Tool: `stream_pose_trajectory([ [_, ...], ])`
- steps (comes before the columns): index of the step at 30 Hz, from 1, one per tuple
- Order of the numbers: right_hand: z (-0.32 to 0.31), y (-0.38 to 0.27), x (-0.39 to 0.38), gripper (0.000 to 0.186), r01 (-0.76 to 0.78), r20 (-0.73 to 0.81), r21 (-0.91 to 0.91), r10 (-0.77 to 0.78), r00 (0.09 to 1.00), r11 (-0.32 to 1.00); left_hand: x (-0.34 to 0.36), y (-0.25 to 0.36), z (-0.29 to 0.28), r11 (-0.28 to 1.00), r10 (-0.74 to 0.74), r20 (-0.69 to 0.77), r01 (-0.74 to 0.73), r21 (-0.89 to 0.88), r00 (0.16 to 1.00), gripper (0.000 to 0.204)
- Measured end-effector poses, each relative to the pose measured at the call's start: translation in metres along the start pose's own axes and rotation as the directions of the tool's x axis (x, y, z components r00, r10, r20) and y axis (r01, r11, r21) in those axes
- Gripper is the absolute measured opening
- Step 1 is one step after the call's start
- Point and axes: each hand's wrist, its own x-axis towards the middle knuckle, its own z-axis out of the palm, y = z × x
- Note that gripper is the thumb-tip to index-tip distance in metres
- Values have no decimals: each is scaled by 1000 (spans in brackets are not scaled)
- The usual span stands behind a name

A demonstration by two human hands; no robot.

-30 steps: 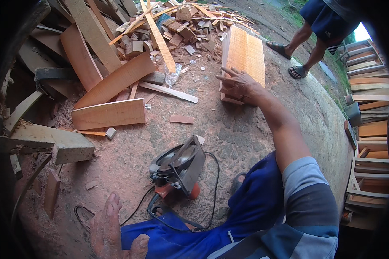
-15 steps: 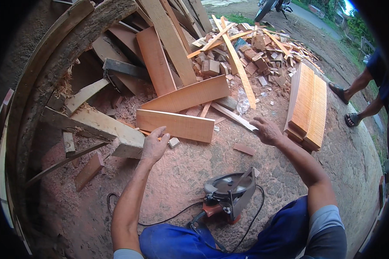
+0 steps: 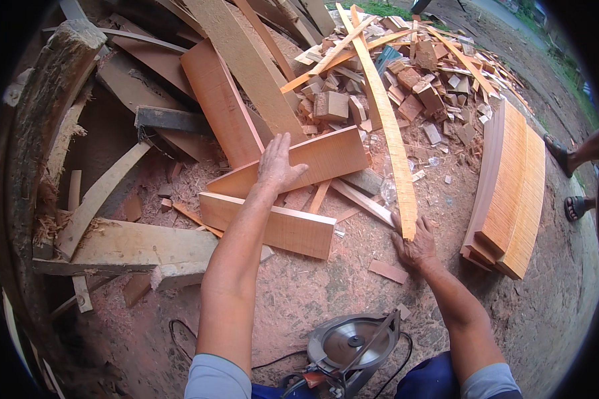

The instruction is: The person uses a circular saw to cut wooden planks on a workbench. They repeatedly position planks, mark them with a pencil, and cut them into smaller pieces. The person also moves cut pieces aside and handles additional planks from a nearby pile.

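Note:
My left hand [image 3: 279,166] is open, its fingers stretched over the upper orange board [image 3: 329,149], apparently touching it. A second board [image 3: 293,233] lies just in front of that one. My right hand [image 3: 414,246] is closed on the lower end of a long, thin wooden strip [image 3: 389,133], whose far end lies up on the offcut pile. A narrow pale slat [image 3: 359,199] ends beside those fingers. Below my hands a circular saw [image 3: 353,342] with a round metal blade sits on the ground, its black cord around it.
Planks and beams [image 3: 239,80] lean at the back left beside a heap of offcuts [image 3: 432,86]. A rough timber frame [image 3: 43,153] stands left. Curved boards [image 3: 502,186] are stacked at right, near another person's sandalled feet [image 3: 572,206]. Sawdust covers the concrete [image 3: 333,286].
My view has swung left. My left hand has reached forward onto the boards. My right hand has moved from the curved stack to the long strip, whose end has come nearer me.

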Motion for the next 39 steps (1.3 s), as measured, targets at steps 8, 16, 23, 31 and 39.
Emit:
stream_pose_trajectory([
  [8,-6,-4,3,58,-42,71,19,40,997,999,20,5,-24,988,136,299,-107,-114,944,62],
  [16,-11,-9,3,61,-53,65,41,50,997,998,30,-56,-169,465,-26,-147,-118,-877,989,31],
  [23,-13,-7,4,64,-43,101,60,37,994,997,73,-124,-205,261,-314,-216,-135,-956,925,77],
  [31,-10,-5,4,58,57,-106,0,-57,993,998,94,-152,-109,236,-347,-231,-154,-960,909,83],
  [39,-12,-6,4,57,40,-76,-9,-40,996,999,80,-160,-66,89,-370,129,173,-981,920,82],
])
